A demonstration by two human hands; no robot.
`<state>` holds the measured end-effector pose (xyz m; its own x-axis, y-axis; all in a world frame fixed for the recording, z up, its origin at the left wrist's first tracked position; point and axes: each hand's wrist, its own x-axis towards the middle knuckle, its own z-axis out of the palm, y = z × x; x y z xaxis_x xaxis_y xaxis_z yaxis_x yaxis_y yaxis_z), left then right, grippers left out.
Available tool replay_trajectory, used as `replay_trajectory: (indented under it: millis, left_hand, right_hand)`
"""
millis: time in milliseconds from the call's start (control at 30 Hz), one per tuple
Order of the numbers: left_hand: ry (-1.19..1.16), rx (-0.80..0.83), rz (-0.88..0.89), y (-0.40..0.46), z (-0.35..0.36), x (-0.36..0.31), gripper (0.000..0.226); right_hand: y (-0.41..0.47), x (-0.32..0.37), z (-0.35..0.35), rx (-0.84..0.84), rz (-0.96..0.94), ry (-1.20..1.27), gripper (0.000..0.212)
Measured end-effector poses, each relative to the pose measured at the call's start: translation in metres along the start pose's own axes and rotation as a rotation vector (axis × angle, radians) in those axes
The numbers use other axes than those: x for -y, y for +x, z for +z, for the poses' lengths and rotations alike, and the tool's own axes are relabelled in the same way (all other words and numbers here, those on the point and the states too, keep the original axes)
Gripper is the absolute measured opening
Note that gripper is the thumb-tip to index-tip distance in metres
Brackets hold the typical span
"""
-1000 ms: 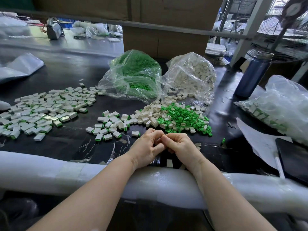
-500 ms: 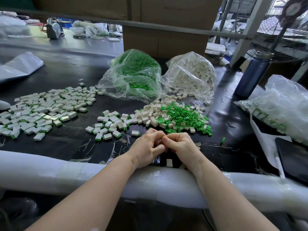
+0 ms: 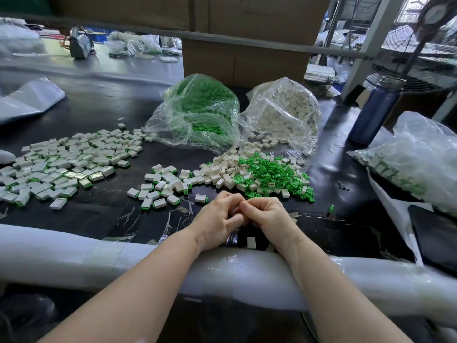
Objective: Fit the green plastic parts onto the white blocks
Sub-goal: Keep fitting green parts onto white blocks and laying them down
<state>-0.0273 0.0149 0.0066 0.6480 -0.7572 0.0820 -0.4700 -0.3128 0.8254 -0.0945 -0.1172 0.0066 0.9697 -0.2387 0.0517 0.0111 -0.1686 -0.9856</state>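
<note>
— Two hands meet at the near edge of the table (image 3: 103,120), the left hand (image 3: 217,219) and the right hand (image 3: 268,217) with fingers curled in tight and knuckles touching. What's the risk?

— Judging by the pose, a green part is being pressed into a white block out of sight. If it goes in crooked, it could jam or pop free and drop among the loose pieces.

— Where is that piece, exactly?

— Hidden inside the curled fingers; I can't tell what either hand holds. One white block (image 3: 251,242) lies on the table just under the wrists.

— And the stock?

— Loose green parts (image 3: 272,173) and bare white blocks (image 3: 217,173) lie just beyond the knuckles. Finished blocks (image 3: 64,167) spread well off to the left.
</note>
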Motion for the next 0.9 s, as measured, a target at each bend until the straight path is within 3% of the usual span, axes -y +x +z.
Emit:
replay_trajectory:
  millis: [900]
  left_hand:
    - [0.024, 0.03, -0.006, -0.0001, 0.0001, 0.0006, 0.006]
  right_hand:
    - [0.0, 0.0008, -0.0013, 0.013, 0.018, -0.014, 0.02]
